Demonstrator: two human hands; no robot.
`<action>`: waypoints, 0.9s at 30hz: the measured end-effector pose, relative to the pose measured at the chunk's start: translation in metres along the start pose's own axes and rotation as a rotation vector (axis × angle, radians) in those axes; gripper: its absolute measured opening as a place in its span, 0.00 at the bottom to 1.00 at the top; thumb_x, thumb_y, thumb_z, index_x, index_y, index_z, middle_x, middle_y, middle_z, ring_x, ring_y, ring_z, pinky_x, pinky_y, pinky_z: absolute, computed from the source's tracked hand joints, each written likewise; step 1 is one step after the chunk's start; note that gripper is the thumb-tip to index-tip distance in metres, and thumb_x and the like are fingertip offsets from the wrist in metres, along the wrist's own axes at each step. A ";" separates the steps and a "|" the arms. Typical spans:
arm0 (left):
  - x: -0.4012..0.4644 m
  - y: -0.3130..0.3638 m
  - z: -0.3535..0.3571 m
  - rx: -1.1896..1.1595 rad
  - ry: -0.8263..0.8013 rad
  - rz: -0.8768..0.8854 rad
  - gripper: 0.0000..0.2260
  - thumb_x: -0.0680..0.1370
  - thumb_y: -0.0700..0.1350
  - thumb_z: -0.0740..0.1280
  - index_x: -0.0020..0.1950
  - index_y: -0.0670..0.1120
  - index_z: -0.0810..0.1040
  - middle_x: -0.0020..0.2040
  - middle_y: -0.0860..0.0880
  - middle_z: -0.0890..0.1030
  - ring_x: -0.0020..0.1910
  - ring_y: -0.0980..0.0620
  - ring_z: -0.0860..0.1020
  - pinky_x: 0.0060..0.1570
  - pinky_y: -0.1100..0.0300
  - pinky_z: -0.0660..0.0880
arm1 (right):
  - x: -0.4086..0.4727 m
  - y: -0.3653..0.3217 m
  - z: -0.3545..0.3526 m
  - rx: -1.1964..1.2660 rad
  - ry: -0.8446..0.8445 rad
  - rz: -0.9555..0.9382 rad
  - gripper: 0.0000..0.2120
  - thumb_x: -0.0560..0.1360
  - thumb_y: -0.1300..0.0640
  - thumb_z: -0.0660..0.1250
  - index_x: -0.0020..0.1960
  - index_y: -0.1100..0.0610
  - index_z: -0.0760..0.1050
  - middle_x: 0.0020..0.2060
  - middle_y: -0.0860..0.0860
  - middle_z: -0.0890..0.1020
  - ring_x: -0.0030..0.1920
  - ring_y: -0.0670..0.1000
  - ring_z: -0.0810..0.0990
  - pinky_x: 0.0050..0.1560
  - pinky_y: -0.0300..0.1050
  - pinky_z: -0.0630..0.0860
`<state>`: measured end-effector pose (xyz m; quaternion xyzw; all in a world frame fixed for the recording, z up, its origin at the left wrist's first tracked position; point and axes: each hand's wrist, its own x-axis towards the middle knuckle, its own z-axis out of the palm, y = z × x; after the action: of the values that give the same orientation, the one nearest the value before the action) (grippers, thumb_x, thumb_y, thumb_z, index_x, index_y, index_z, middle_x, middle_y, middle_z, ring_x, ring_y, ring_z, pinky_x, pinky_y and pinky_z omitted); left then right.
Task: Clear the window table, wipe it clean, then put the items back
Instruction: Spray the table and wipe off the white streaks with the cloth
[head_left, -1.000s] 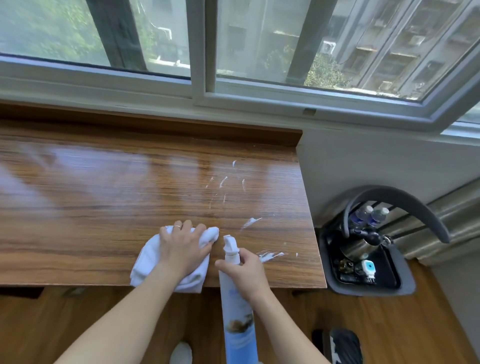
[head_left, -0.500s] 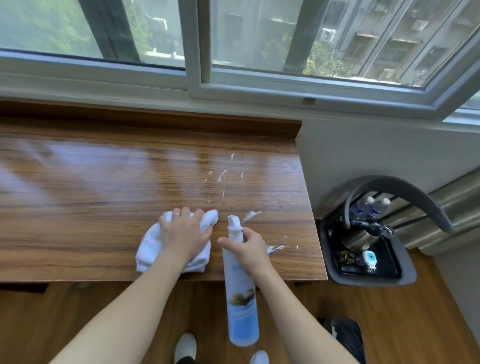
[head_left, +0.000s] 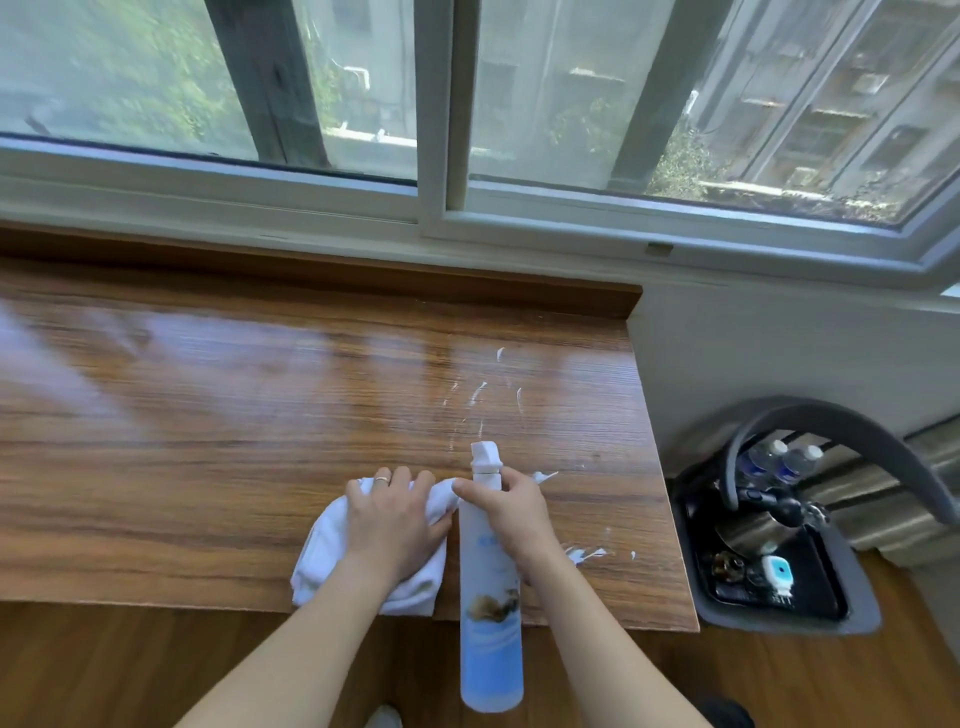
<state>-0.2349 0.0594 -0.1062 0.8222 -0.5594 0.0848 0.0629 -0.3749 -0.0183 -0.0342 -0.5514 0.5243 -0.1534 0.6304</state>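
Observation:
The wooden window table (head_left: 208, 441) is bare except for a white cloth (head_left: 324, 553) near its front edge. My left hand (head_left: 389, 519) lies on the cloth, gripping and pressing it flat on the wood. My right hand (head_left: 511, 514) grips the neck of a white and blue spray bottle (head_left: 491, 613), nozzle pointing away from me over the table. White foam streaks (head_left: 480, 392) dot the wood beyond the nozzle, and more foam (head_left: 587, 555) lies right of my right hand.
A dark grey basket (head_left: 862, 613) with an arched handle stands on the floor right of the table, holding water bottles (head_left: 779, 462), a kettle and small items. The window frame (head_left: 436, 208) and a wooden ledge run along the table's far side.
The spray bottle has risen and now points over the table, closer to my left hand. The cloth hand shifted slightly right. The foam streaks stay where they were.

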 end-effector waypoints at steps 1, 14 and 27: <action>0.009 -0.001 0.002 -0.014 0.008 -0.006 0.20 0.71 0.63 0.58 0.39 0.47 0.76 0.35 0.48 0.76 0.36 0.43 0.76 0.39 0.48 0.66 | 0.004 -0.002 0.001 0.018 0.008 0.009 0.09 0.71 0.50 0.78 0.41 0.54 0.81 0.36 0.49 0.83 0.39 0.48 0.82 0.42 0.46 0.78; 0.050 -0.005 0.014 -0.049 0.010 0.027 0.21 0.71 0.64 0.57 0.40 0.47 0.77 0.35 0.47 0.77 0.37 0.43 0.76 0.40 0.48 0.65 | 0.020 -0.012 -0.002 0.075 0.072 0.006 0.07 0.71 0.55 0.78 0.40 0.54 0.81 0.33 0.47 0.82 0.37 0.46 0.79 0.40 0.42 0.75; 0.049 -0.002 0.013 0.016 -0.017 -0.023 0.21 0.72 0.65 0.58 0.43 0.49 0.79 0.37 0.48 0.77 0.38 0.45 0.77 0.41 0.48 0.66 | 0.038 -0.028 -0.038 -0.064 -0.046 -0.005 0.15 0.60 0.42 0.76 0.35 0.53 0.79 0.31 0.47 0.80 0.35 0.48 0.79 0.40 0.46 0.75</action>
<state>-0.2147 0.0134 -0.1090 0.8298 -0.5496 0.0814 0.0523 -0.3798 -0.0777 -0.0233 -0.5759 0.5132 -0.1254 0.6239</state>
